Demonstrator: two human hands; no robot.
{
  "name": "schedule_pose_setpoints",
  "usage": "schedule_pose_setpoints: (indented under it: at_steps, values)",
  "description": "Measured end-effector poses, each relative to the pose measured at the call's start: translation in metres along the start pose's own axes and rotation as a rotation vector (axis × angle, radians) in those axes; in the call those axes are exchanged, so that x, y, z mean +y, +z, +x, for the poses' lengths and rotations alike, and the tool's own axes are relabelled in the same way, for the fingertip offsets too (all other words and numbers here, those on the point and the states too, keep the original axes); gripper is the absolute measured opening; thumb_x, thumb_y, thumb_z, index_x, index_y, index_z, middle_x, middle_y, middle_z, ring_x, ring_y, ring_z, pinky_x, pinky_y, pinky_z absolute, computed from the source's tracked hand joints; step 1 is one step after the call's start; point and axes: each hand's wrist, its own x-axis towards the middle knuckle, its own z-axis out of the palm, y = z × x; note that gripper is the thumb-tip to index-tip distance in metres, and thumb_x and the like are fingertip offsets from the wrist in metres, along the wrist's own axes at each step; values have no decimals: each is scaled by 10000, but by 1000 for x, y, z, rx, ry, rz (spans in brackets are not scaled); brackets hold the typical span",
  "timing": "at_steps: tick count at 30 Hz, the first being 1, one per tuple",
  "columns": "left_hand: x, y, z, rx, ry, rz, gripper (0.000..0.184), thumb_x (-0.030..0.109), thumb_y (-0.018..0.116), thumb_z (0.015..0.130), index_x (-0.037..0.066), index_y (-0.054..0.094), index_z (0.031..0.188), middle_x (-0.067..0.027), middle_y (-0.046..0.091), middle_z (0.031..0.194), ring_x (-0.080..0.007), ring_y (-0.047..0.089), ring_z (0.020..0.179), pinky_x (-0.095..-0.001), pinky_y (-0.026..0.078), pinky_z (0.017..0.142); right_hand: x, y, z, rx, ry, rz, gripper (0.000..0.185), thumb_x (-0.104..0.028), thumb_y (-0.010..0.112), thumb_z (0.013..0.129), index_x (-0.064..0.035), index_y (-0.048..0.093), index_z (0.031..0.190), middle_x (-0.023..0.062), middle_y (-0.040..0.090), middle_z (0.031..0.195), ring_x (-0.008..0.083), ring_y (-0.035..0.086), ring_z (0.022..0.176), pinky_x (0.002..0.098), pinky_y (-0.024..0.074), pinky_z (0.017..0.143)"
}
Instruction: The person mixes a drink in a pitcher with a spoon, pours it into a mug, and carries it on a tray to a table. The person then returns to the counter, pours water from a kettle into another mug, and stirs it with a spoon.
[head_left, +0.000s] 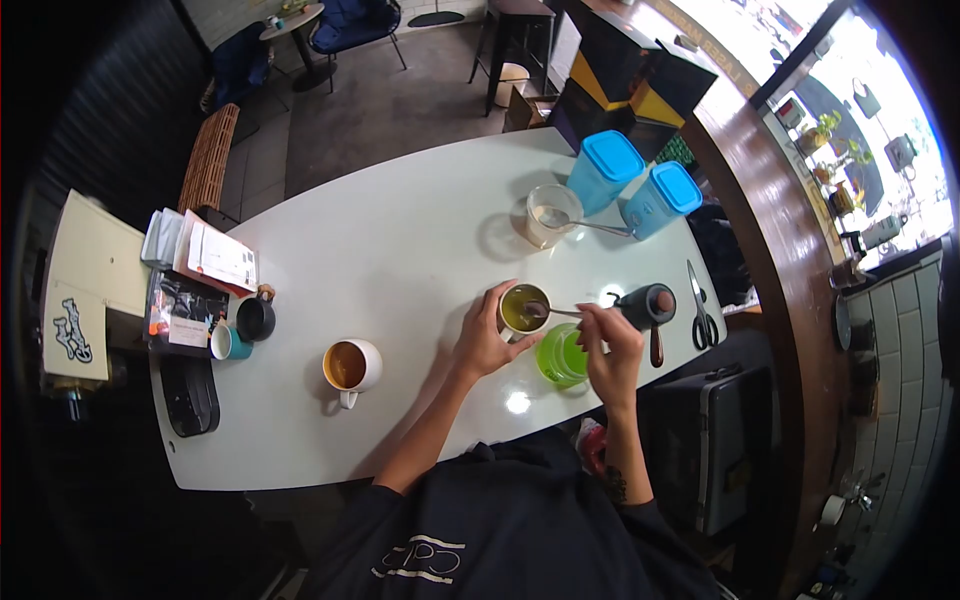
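Observation:
My left hand [486, 338] is wrapped around a light-coloured cup [506, 327] with greenish-yellow liquid in it. In my right hand [613, 350] is a metal spoon [562, 312], its bowl inside the cup. A clear vessel with bright green liquid [560, 357] stands just below the spoon, close to the right hand. To the left, apart from both hands, sits a white mug [368, 362] of brown drink. Beyond the right hand is a dark cylindrical device [648, 304] with a brown handle.
Two blue lidded containers [606, 165] stand at the far right, beside a clear plastic tub [541, 228] with a spoon across it. Scissors [704, 318] lie near the right table edge. Small cups [256, 318], papers [222, 256] and a black case [190, 397] line the left edge.

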Motion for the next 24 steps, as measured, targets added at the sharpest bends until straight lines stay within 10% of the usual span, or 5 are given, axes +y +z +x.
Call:
schedule_pose_setpoints:
  at_steps: [24]
  values:
    - [9,-15,-29,-1,-62,-50,849,288,924,687,39,495,1375,-188,579,1301,-345,604,1173,-427,513,983,1,29,-6,-313,-114,-243,105,9,629,917,33,687,1001,152,641,790,285,605,602,364,459,589]
